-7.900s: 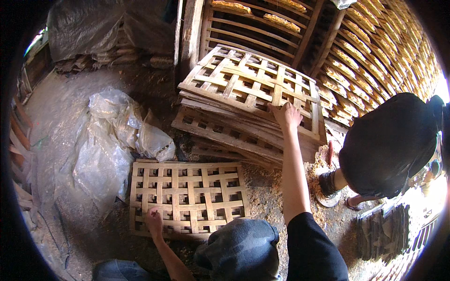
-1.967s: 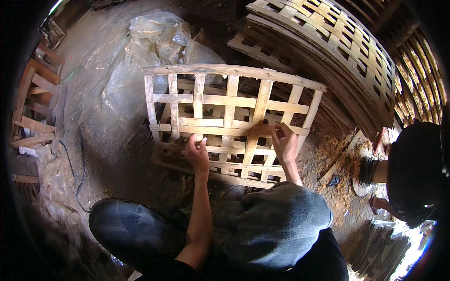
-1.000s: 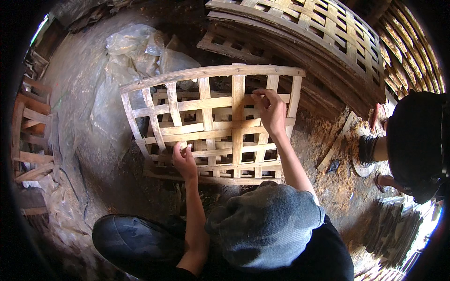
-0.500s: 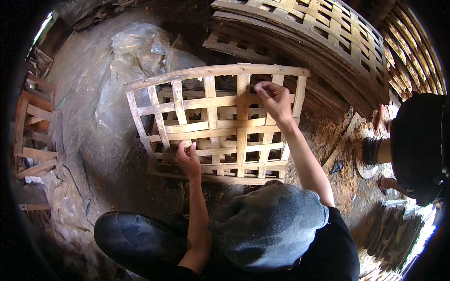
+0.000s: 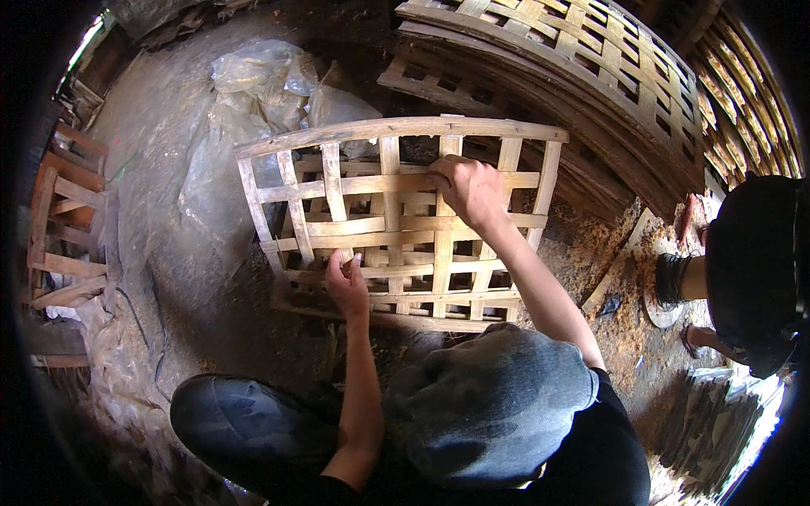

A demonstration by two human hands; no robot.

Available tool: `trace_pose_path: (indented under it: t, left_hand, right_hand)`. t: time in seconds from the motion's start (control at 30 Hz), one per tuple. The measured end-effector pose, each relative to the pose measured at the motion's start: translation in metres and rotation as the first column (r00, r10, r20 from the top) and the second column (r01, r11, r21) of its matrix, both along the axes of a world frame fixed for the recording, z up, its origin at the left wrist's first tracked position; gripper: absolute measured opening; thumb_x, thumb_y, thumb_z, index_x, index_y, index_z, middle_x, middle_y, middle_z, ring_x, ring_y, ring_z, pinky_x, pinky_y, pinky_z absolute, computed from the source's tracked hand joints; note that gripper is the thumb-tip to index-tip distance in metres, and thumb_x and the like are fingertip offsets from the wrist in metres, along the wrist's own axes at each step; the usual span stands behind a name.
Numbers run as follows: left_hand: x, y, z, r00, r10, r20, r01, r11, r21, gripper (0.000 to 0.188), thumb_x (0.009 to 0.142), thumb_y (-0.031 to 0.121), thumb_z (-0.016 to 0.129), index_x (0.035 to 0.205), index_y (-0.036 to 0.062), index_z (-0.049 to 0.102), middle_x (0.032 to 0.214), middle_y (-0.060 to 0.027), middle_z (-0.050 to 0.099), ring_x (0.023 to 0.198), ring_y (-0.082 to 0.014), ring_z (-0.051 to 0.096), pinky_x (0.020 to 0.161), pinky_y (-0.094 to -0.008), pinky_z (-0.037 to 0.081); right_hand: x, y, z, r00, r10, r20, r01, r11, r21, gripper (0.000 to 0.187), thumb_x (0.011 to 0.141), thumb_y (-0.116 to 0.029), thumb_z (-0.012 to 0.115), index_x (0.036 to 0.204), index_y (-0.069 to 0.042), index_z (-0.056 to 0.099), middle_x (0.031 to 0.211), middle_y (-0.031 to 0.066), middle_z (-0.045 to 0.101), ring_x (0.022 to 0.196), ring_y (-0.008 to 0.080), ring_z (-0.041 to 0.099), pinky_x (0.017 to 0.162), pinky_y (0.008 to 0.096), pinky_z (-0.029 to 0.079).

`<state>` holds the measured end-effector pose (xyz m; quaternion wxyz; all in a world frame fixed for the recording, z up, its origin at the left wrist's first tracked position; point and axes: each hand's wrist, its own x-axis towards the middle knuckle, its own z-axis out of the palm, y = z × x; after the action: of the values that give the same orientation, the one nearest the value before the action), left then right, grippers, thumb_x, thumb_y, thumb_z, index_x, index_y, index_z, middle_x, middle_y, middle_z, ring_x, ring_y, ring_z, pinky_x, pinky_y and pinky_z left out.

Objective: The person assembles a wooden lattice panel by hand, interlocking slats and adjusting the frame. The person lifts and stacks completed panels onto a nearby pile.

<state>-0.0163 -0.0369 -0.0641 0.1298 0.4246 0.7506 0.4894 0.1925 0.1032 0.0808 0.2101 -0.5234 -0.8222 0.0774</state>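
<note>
In front of me stands a woven bamboo lattice panel, a frame of pale flat slats crossing each other, its top rail slightly bowed. My left hand pinches the lower end of an upright bamboo slat on the panel's left side. Higher up and to the right, my right hand has its fingers closed on a horizontal bamboo slat, beside a wider upright slat. Its fingertips are partly hidden behind the knuckles. More lattice shows through the gaps, behind or under this panel.
Similar lattice panels are stacked at the far right. Crumpled clear plastic sheeting lies at the far left, and a wooden frame stands at the left edge. Another person's leg is on the right, near a bundle of thin strips.
My right hand has moved left and slightly down, onto the horizontal slat. My left hand keeps its pinch. The whole view has shifted a little.
</note>
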Motion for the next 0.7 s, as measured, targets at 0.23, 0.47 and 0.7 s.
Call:
trace_pose_path:
  t: [0.23,0.47,0.7]
  left_hand:
    - [0.007,-0.001,0.014,1.000,-0.004,0.016,0.004,1.000,0.001,0.036,0.084,0.019,0.064,0.110,-0.0041,0.055,0.091,-0.0176,0.060,0.079,-0.0292,0.056,0.070,-0.0366,0.045]
    - [0.005,-0.002,0.013,1.000,-0.017,0.024,0.018,1.000,-0.017,0.031,0.085,0.018,0.062,0.106,-0.0032,0.056,0.088,-0.0165,0.061,0.077,-0.0284,0.056,0.070,-0.0367,0.045]
    - [0.005,0.000,0.010,0.998,-0.016,0.065,0.016,1.000,0.001,0.029,0.085,0.019,0.062,0.104,-0.0016,0.057,0.089,-0.0153,0.061,0.079,-0.0278,0.056,0.070,-0.0362,0.044]
  right_hand:
    - [0.002,-0.013,-0.008,0.887,-0.019,-0.462,0.035,0.999,0.026,0.014,0.076,-0.005,0.065,0.089,-0.008,0.069,0.083,0.0083,0.068,0.068,0.0176,0.066,0.058,0.0301,0.051]
    - [-0.004,-0.009,-0.003,0.626,-0.109,-0.772,-0.042,0.984,-0.173,0.013,0.088,-0.016,0.063,0.089,-0.003,0.065,0.080,0.0022,0.065,0.068,0.0065,0.055,0.061,0.0229,0.044]
    - [-0.037,-0.013,-0.003,0.946,0.298,-0.125,-0.237,0.902,0.360,0.022,0.074,-0.022,0.069,0.095,-0.014,0.068,0.078,0.0005,0.057,0.069,0.0185,0.055,0.058,0.0290,0.049]
